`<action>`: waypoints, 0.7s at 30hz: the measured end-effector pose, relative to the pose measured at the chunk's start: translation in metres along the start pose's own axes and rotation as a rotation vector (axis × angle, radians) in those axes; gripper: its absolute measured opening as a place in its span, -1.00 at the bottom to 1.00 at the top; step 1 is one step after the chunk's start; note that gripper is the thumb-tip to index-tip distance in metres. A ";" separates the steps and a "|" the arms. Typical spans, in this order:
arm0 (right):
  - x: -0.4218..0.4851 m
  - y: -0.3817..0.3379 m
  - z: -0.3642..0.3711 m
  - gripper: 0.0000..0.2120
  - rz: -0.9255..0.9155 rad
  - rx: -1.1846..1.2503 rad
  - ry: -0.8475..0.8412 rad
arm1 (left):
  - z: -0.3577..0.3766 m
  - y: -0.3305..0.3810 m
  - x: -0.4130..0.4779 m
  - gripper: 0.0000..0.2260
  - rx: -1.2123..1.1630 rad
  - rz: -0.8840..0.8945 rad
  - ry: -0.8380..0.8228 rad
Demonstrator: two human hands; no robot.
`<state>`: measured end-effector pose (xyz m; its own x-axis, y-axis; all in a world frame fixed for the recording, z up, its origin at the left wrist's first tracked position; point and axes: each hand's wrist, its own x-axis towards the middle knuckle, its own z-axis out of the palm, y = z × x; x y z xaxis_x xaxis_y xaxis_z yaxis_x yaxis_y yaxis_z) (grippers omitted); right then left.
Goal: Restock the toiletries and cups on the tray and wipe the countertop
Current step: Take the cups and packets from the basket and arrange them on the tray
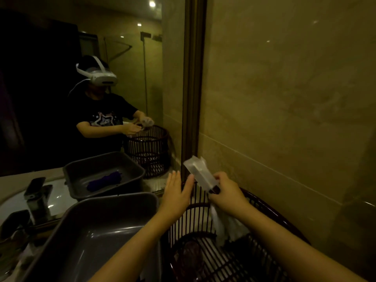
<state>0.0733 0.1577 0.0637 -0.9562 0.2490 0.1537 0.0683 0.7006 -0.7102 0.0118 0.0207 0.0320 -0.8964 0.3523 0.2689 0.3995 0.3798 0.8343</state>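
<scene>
My right hand grips a small dark item in a clear plastic wrapper, held above a dark slatted basket in the corner. My left hand hovers flat beside the wrapper with fingers apart, its fingertips just touching the wrapper's edge. A second white plastic packet hangs below my right hand inside the basket. A grey plastic tub stands left of the basket on the countertop.
A large mirror covers the wall on the left and reflects the tub, the basket and a person wearing a headset. A faucet and white sink are at far left. Tiled wall closes the right side.
</scene>
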 end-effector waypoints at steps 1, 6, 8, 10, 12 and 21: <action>-0.006 -0.010 0.003 -0.75 -0.043 0.046 0.053 | -0.002 0.012 0.000 -0.37 -0.205 -0.034 -0.022; -0.030 -0.043 0.020 -0.76 -0.348 0.060 0.192 | -0.013 0.044 -0.012 -0.46 -1.005 -0.179 0.027; -0.036 -0.049 0.024 -0.68 -0.446 -0.002 0.196 | -0.018 0.044 -0.015 -0.49 -1.174 -0.221 -0.010; -0.040 -0.053 0.027 -0.64 -0.519 -0.068 0.166 | -0.025 0.044 -0.018 -0.56 -1.246 -0.178 -0.078; -0.043 -0.054 0.028 -0.64 -0.574 -0.146 0.119 | -0.031 0.041 -0.018 -0.64 -1.266 -0.120 -0.115; -0.024 0.001 0.012 -0.65 -0.226 -0.002 0.050 | -0.052 0.011 -0.014 -0.79 -1.519 -0.181 0.113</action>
<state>0.0932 0.1443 0.0507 -0.9321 0.1181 0.3424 -0.1454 0.7440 -0.6522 0.0190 -0.0243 0.0623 -0.9473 0.3077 0.0886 -0.2172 -0.8207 0.5284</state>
